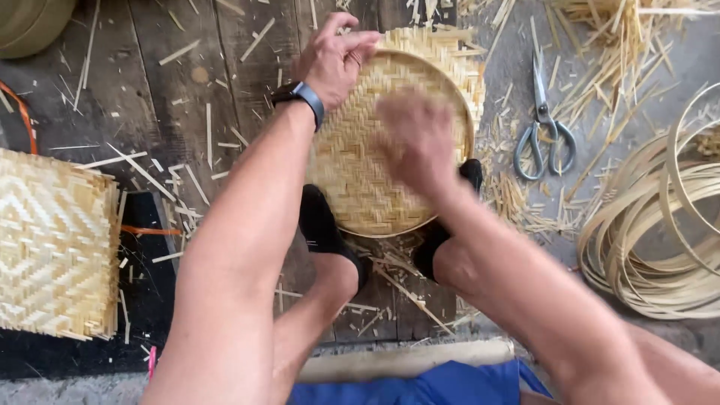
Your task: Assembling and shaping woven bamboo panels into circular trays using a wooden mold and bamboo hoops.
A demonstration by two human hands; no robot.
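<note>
Gripping the far rim of the round woven bamboo tray point(360, 180), the left hand point(336, 56) is curling its fingers over the top edge, thumb side toward the weave; dark watch on the wrist. Right hand point(416, 139) is hovering or pressing over the tray's middle-right, blurred by motion, so I cannot tell whether the fingers are closed on anything or just lying flat on the weave.

Tray is sitting on the dark plank floor point(150, 90) straight ahead, between the person's two feet in black shoes point(322, 225), which are touching its near rim. It is looking pale yellow, herringbone weave, shallow dish shape with a hoop rim; untrimmed square strip ends are sticking out past the hoop at the top right.

Around it: scissors point(544, 127) with grey handles are lying on the floor just right of the tray, apart from it. Coiled bamboo hoops point(660, 225) are piling at far right. A flat square woven mat point(56, 244) is lying at left, well apart. Bamboo offcuts point(180, 172) are scattering all over the floor. Both forearms are crossing the view and hiding part of the tray's left side and lower right rim.
</note>
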